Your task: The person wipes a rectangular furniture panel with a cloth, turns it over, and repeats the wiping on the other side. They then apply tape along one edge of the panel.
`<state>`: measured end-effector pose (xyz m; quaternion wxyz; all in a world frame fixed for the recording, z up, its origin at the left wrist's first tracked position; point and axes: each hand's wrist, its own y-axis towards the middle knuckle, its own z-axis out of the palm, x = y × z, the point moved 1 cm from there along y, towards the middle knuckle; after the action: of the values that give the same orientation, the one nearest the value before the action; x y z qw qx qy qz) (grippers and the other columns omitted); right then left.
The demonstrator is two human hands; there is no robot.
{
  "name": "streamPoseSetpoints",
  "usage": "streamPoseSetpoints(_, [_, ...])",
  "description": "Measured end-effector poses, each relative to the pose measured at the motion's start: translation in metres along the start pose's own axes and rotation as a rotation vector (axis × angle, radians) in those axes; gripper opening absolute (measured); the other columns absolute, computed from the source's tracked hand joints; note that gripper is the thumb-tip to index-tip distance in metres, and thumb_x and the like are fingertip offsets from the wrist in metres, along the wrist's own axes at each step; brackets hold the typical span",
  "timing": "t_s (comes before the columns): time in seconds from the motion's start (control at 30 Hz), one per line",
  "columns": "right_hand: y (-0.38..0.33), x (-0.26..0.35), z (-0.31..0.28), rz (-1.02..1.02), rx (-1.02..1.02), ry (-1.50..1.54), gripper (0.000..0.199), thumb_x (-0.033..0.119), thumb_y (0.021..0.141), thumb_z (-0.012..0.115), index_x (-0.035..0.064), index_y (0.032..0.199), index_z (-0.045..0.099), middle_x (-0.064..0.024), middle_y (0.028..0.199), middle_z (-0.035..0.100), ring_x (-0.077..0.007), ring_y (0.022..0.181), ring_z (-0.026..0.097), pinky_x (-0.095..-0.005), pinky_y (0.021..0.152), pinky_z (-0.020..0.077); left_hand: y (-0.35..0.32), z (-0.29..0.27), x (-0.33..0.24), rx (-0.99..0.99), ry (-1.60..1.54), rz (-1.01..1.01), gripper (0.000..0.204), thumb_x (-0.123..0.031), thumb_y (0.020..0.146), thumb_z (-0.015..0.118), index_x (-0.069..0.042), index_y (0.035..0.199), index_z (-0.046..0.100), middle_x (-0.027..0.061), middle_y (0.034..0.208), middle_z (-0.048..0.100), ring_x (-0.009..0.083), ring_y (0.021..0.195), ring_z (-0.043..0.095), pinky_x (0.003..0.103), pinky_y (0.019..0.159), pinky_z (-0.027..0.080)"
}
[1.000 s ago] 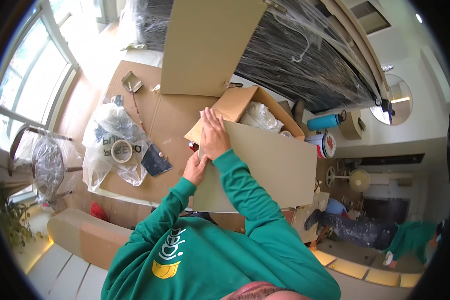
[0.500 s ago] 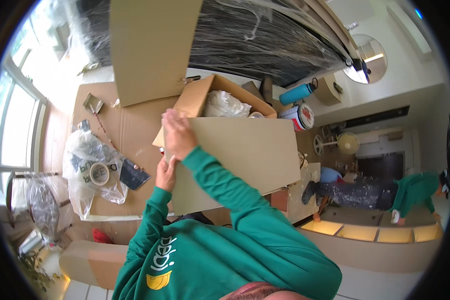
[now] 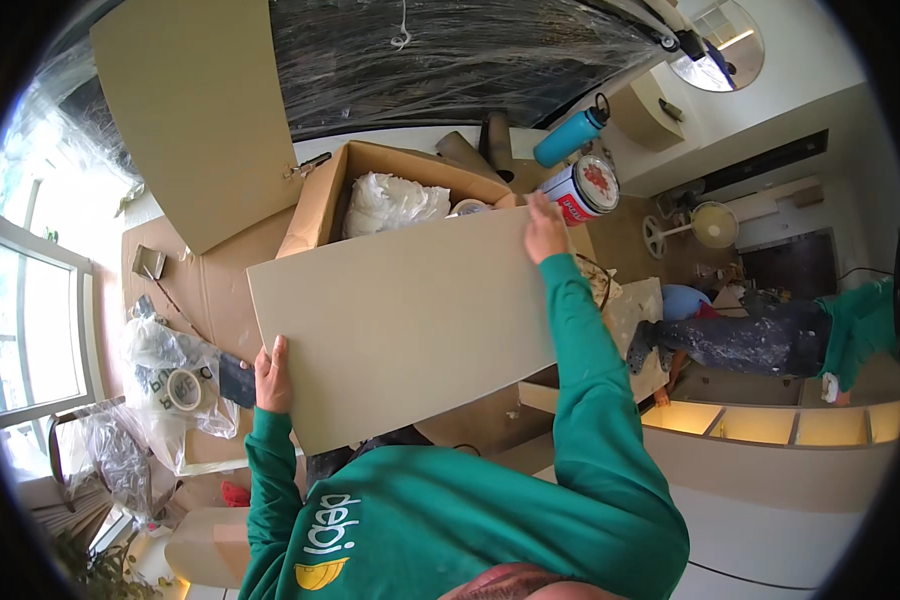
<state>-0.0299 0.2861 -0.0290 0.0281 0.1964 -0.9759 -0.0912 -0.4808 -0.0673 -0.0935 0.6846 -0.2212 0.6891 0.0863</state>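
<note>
A beige rectangular panel (image 3: 410, 330) lies tilted across the space before me, between my two hands. My left hand (image 3: 273, 375) grips its left edge, thumb on the top face and the other fingers partly hidden behind. At the far right corner my right hand (image 3: 546, 230) is closed over the edge. Just beyond the panel stands an open cardboard box (image 3: 315, 205) holding a white plastic-wrapped bundle (image 3: 395, 205) and a roll of tape. The panel overlaps the box's near side in my view.
Right of the box stand a paint can (image 3: 570, 195) and a teal bottle (image 3: 570, 138). A taller beige panel (image 3: 195, 110) rises at far left. Left lie a plastic bag (image 3: 165, 345), a tape roll (image 3: 185, 390) and a dark flat blade (image 3: 237, 380). Another person (image 3: 750, 335) bends at right.
My right hand has moved from the panel's far left corner to its far right corner. The left hand stays on the left edge. My view has shifted, and the panel sits further left.
</note>
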Motion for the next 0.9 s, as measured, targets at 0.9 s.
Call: streamPoseSetpoints(0.9, [-0.051, 0.355, -0.037, -0.263, 0.185, 0.409, 0.068, 0.003, 0.085, 0.056, -0.0061, 0.150, 0.042, -0.0244, 0.156, 0.043, -0.0383, 0.148, 0.037, -0.0614, 0.122, 0.0211, -0.020, 0.013, -0.045, -0.013, -0.163, -0.265, 0.034, -0.026, 0.109, 0.050, 0.006, 0.120, 0.059, 0.0066, 0.097, 0.064, 0.0139, 0.084, 0.054, 0.029, 0.076, 0.046])
